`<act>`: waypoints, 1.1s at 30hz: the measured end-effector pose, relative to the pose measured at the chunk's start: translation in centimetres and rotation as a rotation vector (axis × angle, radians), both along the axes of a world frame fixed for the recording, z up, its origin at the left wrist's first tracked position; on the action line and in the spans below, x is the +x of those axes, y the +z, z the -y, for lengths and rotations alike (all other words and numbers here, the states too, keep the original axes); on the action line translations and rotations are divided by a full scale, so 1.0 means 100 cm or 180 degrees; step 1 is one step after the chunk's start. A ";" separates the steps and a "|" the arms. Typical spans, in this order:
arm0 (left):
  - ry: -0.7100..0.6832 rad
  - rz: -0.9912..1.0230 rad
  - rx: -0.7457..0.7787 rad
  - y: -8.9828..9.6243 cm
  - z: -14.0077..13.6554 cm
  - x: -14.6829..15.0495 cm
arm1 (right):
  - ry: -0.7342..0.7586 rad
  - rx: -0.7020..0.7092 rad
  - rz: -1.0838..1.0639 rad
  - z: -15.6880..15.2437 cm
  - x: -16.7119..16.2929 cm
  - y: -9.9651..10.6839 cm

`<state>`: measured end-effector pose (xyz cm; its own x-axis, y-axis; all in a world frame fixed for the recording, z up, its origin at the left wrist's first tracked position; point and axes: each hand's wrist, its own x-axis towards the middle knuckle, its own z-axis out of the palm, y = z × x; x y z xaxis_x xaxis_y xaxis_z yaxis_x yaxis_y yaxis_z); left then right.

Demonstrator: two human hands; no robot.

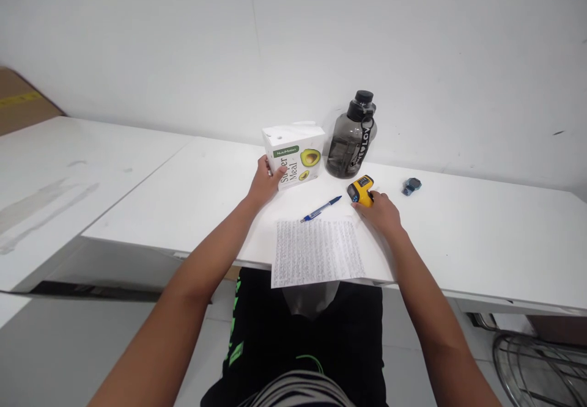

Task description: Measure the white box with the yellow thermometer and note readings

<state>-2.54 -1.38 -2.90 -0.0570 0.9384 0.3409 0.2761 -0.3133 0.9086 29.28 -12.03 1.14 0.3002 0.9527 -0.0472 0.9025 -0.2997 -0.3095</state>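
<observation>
My left hand (268,181) grips the lower left side of a white box (296,150) with avocado pictures and the words "Super Meal". The box stands upright on the white table. My right hand (381,211) is wrapped round the handle of a yellow and black infrared thermometer (362,189), which is at the tabletop. Between the hands lies a blue pen (321,209), and below it a sheet of paper (317,251) covered in dense print overhangs the front edge. Behind the thermometer a large dark translucent water bottle (352,138) stands against the wall.
A small blue and black device (411,186), perhaps a watch, lies to the right. The white table (495,230) runs along a white wall. A cardboard box (25,101) sits at the far left. Metal wire loops (541,364) are at floor level, lower right.
</observation>
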 end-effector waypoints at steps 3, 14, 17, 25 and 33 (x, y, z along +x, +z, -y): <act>0.0020 -0.0007 -0.0030 0.000 0.000 0.000 | -0.0008 -0.0009 0.0002 0.000 0.000 0.001; 0.0014 0.0039 -0.0013 0.003 0.002 0.001 | 0.0009 -0.0039 -0.0009 0.000 0.000 0.001; 0.0016 0.0019 -0.0019 0.004 0.003 0.001 | 0.0001 -0.0035 -0.0009 0.000 0.000 0.002; 0.0022 -0.0011 -0.0059 0.003 0.002 0.001 | 0.0017 0.0021 -0.0091 0.001 0.000 0.002; 0.0047 0.0004 0.0016 0.003 0.002 0.000 | 0.0042 0.0023 -0.0094 0.001 0.001 0.002</act>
